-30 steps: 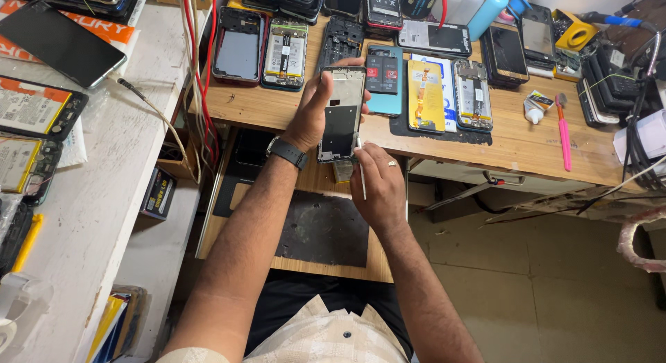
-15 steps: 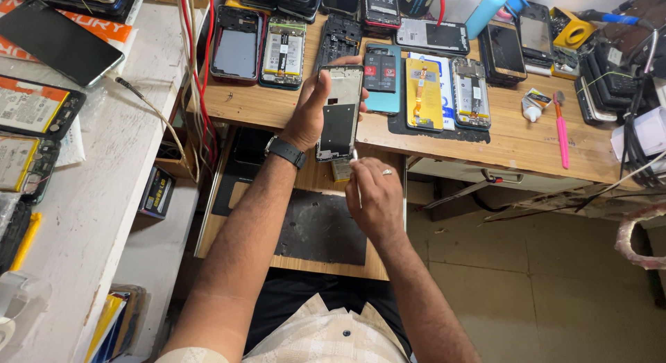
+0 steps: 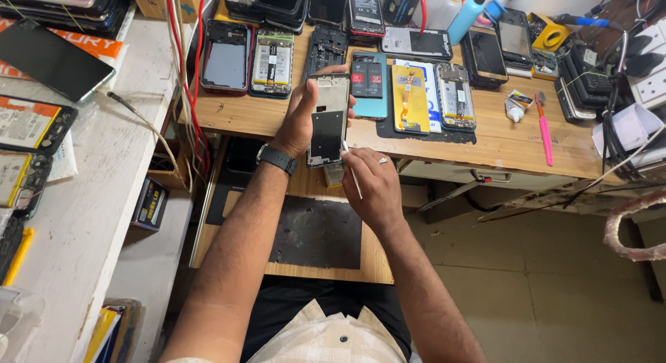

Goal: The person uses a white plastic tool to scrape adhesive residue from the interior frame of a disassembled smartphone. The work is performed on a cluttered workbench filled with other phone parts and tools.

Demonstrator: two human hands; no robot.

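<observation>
My left hand point(image 3: 300, 120) grips an opened phone frame point(image 3: 329, 119), upright and tilted, above the front edge of the wooden workbench point(image 3: 485, 137). A dark watch sits on that wrist. My right hand point(image 3: 370, 186) is just below and right of the frame, pinching a thin white stick-like tool point(image 3: 352, 174) whose tip touches the frame's lower right edge. A ring shows on one right finger.
Several opened phones and parts lie in rows on the bench, with a yellow part point(image 3: 411, 98), a pink tool point(image 3: 544, 134), a small glue tube point(image 3: 514, 110) and a blue bottle point(image 3: 467, 15). A black mat point(image 3: 316, 232) covers the lower shelf. A white side counter point(image 3: 83, 196) holds more phones.
My right hand has shifted slightly along the frame's lower edge with the thin tool. The left hand keeps holding the frame in about the same place.
</observation>
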